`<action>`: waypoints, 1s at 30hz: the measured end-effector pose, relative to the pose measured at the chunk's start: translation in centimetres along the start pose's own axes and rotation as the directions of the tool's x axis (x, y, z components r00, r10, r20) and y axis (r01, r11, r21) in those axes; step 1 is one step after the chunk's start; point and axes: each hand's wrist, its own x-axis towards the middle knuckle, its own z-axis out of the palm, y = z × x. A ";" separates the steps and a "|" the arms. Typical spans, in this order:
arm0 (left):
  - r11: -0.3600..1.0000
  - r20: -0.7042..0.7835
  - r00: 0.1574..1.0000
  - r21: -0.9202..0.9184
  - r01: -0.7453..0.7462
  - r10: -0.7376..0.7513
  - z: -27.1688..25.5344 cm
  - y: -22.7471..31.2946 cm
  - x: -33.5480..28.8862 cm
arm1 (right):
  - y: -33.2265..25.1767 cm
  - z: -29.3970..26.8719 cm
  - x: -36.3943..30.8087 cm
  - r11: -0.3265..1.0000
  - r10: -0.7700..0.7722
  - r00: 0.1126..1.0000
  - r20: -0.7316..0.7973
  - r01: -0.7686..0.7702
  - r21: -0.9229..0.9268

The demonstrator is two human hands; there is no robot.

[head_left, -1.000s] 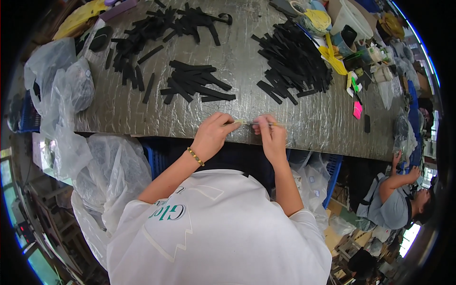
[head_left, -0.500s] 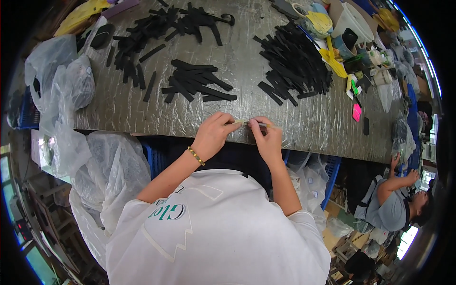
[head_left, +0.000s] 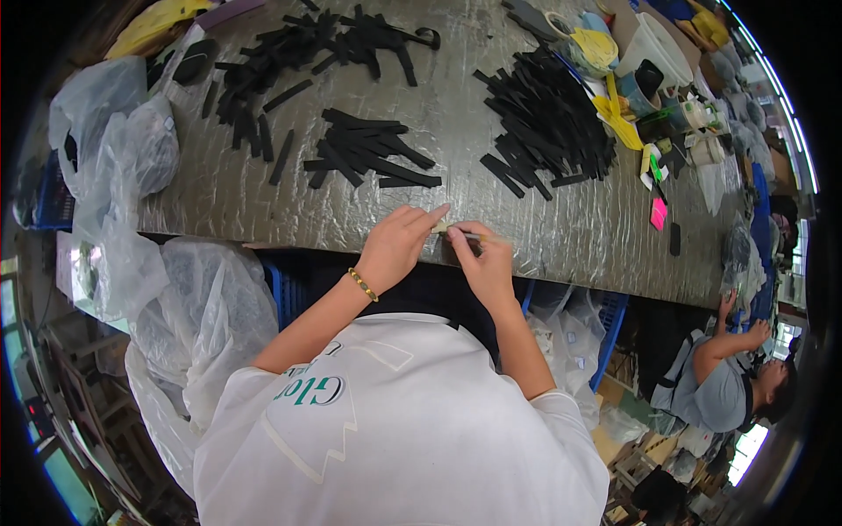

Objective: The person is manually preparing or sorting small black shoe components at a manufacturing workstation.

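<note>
- A thin pale strip is pinched at the near edge of the counter, between both hands.
- The left hand fingers are pressed onto the strip's left end; compared with a second ago, the grip is unchanged.
- The right hand fingers pinch the strip from below, slightly shifted; handling appears mid-step.
- Black strip piles lie beyond, apart from the hands.
- Clear plastic bags hang at the left.

head cam | looks steeply down | table close | rim perhaps distorted
</note>
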 end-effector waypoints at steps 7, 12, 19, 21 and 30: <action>1.000 -0.020 1.000 -0.024 0.000 -0.001 0.2 -0.4 -0.2 | 0.2 1.1 0.7 0.995 -0.069 0.997 0.036 0.071 -0.063; 0.999 -0.036 0.999 -0.037 -0.009 0.008 0.3 -0.5 -0.2 | -0.2 1.0 0.9 0.990 -0.104 0.993 0.058 0.109 -0.086; 0.999 -0.032 0.999 -0.046 -0.002 0.001 0.2 -0.5 -0.3 | 0.1 -1.8 1.3 0.902 -0.234 0.952 0.199 0.289 -0.321; 0.998 -0.028 1.000 -0.067 -0.001 -0.001 0.0 -0.5 -0.3 | 0.3 -2.1 1.4 0.877 -0.210 0.948 0.238 0.290 -0.383; 0.992 -0.081 0.996 -0.119 0.028 -0.038 -2.8 -1.7 -0.7 | -1.0 -1.8 2.5 0.936 -0.269 0.941 0.205 0.306 -0.176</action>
